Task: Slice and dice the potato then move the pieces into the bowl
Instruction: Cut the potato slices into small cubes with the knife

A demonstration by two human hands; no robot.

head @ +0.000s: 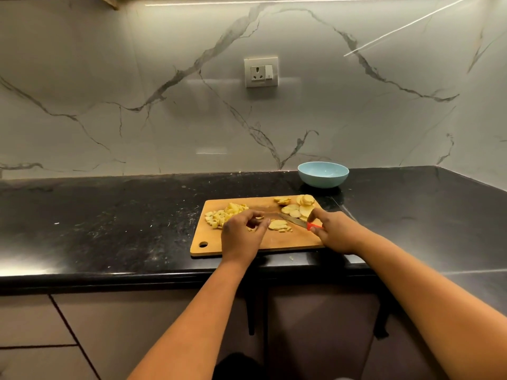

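pale blue bowl (323,174), black counter (109,223), red-handled knife (299,222)

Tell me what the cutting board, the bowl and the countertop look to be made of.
Cutting board: wood or bamboo, matte tan, faint grain, with a hanging hole.
Bowl: pale blue, smooth with a soft sheen; plastic or glazed ceramic, can't tell which.
Countertop: polished black stone, likely granite, speckled and reflecting light.

We saw a black stone countertop (109,215), speckled and scuffed with pale marks, running along a white marble-look backsplash (137,105) with grey veins. A white wall socket with its switch (261,72) sat in that backsplash. Below the counter's edge were brown cabinet fronts (41,338).
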